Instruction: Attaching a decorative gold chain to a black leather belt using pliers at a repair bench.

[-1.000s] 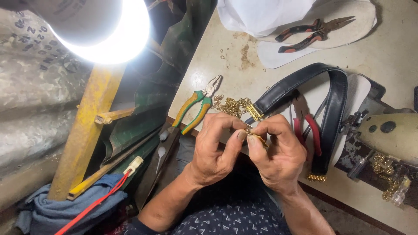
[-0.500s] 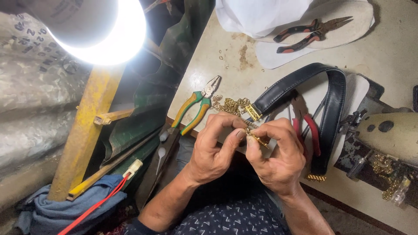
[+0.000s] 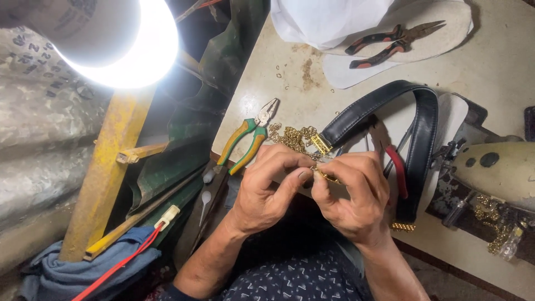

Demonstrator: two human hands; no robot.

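My left hand (image 3: 267, 187) and my right hand (image 3: 354, 192) meet at the near edge of the worktable (image 3: 501, 61), both pinching a small gold chain piece (image 3: 325, 176) between fingertips. A heap of gold chain (image 3: 290, 136) lies just beyond my left fingers. A black leather strap (image 3: 423, 128) with a gold end clip (image 3: 321, 144) loops across the table past my right hand. Green-and-yellow pliers (image 3: 248, 139) lie beside the left hand.
Red-and-black pliers (image 3: 393, 42) rest on a white sole-shaped pad (image 3: 446, 33) at the back. Red-handled pliers (image 3: 397, 167) sit under the strap loop. A bright lamp (image 3: 125, 47) glares upper left above a yellow wooden frame (image 3: 103, 178). More chain (image 3: 499, 223) lies at right.
Both hands stay together on the chain piece; the fingers have shifted slightly as they work it. Nothing else on the table has moved.
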